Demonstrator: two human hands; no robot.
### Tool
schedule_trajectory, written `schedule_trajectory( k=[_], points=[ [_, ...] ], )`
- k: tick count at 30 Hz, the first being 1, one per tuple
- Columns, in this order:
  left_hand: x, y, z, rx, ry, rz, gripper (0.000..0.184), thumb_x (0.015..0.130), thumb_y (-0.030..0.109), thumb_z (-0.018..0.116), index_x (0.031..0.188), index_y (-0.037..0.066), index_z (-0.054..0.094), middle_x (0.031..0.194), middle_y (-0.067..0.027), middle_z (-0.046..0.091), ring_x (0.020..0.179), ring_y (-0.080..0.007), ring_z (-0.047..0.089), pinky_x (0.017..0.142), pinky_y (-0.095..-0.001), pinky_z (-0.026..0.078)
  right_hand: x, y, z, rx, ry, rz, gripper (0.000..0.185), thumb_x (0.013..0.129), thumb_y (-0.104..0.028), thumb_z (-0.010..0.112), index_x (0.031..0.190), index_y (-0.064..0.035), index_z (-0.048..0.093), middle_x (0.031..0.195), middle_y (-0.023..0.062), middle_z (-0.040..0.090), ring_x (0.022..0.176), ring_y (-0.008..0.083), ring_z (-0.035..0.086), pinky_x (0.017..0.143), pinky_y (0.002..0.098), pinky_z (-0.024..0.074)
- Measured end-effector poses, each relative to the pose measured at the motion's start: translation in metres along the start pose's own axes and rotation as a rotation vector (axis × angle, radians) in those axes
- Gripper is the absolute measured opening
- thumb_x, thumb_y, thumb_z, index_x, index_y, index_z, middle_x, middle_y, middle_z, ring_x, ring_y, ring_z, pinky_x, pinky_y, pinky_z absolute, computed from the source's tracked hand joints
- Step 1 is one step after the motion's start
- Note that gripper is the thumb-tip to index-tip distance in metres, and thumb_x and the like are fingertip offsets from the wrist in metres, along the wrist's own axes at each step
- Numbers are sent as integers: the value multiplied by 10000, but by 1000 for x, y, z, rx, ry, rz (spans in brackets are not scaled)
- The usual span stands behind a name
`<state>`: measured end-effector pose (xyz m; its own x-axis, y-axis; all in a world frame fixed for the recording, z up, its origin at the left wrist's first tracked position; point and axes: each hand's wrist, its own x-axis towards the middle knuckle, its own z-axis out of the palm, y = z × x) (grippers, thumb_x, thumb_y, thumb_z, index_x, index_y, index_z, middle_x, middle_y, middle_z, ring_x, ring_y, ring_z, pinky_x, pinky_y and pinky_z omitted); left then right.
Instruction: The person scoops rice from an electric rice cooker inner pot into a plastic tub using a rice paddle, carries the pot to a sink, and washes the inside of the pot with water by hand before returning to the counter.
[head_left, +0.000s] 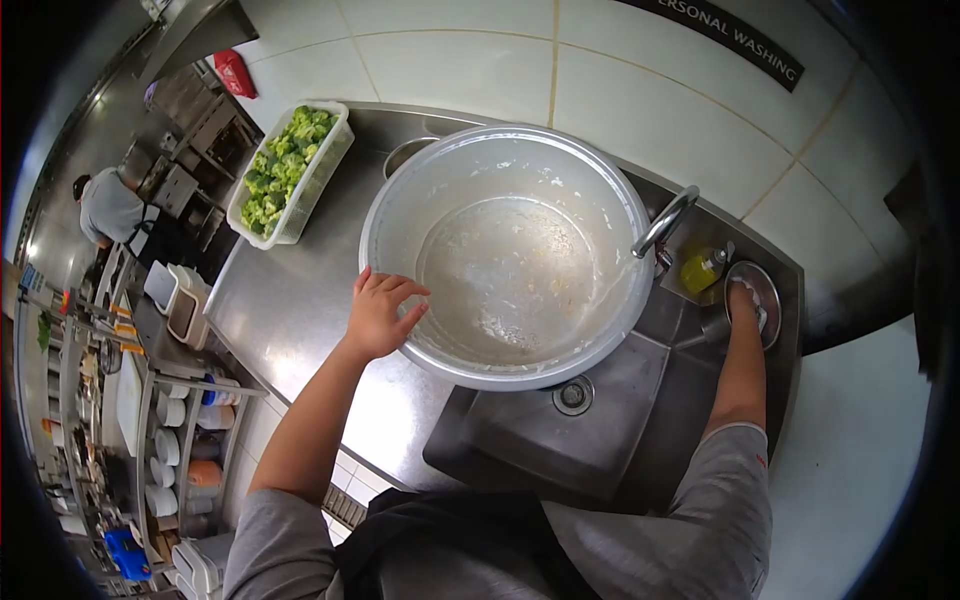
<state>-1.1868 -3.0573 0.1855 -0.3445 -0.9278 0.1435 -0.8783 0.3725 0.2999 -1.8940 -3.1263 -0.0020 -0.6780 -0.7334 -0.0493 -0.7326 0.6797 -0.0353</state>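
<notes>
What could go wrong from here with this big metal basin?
The metal basin overhangs the sink with just the left hand at its rim, so it might slide or tip. The faucet curves over its edge and could catch if the basin is lifted. The right hand, in the small metal bowl, might knock over the nearby bottle of yellow liquid.

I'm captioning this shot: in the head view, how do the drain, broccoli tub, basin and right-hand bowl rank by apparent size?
Largest to smallest:
Basin
Broccoli tub
Right-hand bowl
Drain
</notes>
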Motion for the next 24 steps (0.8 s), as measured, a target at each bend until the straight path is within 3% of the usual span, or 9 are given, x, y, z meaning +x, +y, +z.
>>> schedule_trajectory(
  k=[4,9,11,12,14,17,18,21,24],
  points=[
    [-2,-1,-1,2,5,7,256,832,258,619,1071,172,650,1158,-62,569,1163,-274,471,1104,-488,177,-24,-6,-43,-30,83,-383,272,857,-191,556,1057,-13,605,953,243,644,923,413,618,830,483,480],
    [4,-22,29,-238,351,-142,484,830,149,622,1294,146,487,1317,-144,455,1277,-324,390,1109,-464,205,-33,27,-74,292,430,-199,273,821,-191,619,1020,-7,595,903,224,653,834,370,645,742,437,507],
    [11,-29,37,-411,448,-491,690,812,29,608,1418,83,283,1397,-218,378,1313,-327,360,1103,-429,249,-23,43,-77,989,499,-42,279,877,-173,549,1122,-43,578,963,149,647,827,274,644,695,372,526],
    [13,-31,38,-423,455,-503,690,812,29,608,1418,83,283,1397,-218,378,1313,-327,360,1103,-429,249,-29,43,-86,980,501,-58,279,877,-173,549,1122,-43,578,963,149,647,827,274,644,695,372,526],
    [17,-31,34,-995,417,-669,733,830,4,550,1450,33,160,1396,-228,383,1275,-330,409,1060,-402,336,-103,-4,-154,1427,409,-203,325,927,-147,460,1229,-44,522,1085,108,590,890,214,613,679,324,531],
    [18,-35,27,-963,347,-613,742,831,7,537,1461,43,146,1373,-231,419,1220,-332,471,1012,-384,396,-207,-109,-221,1708,-71,-479,357,959,-154,434,1293,-26,452,1164,131,542,954,240,605,712,320,539],
    [19,-29,16,-983,309,-644,732,826,8,533,1458,48,166,1333,-234,467,1192,-336,505,987,-388,418,-230,-143,-225,1683,-210,-633,361,963,-181,446,1289,-26,449,1148,124,549,961,240,606,719,321,542],
    [24,-51,33,-863,354,-549,730,816,18,545,1452,50,188,1313,-244,486,1174,-353,522,977,-388,424,-308,-251,-219,1128,-479,-733,416,830,40,565,1222,-67,479,1004,73,558,875,168,606,730,288,530],
    [18,-52,24,-862,312,-577,700,833,9,548,1444,31,207,1332,-236,468,1206,-333,493,1008,-365,392,-343,-317,-152,793,-816,-863,411,805,-57,646,1175,-37,470,946,127,589,866,219,618,741,339,515]
  ],
)
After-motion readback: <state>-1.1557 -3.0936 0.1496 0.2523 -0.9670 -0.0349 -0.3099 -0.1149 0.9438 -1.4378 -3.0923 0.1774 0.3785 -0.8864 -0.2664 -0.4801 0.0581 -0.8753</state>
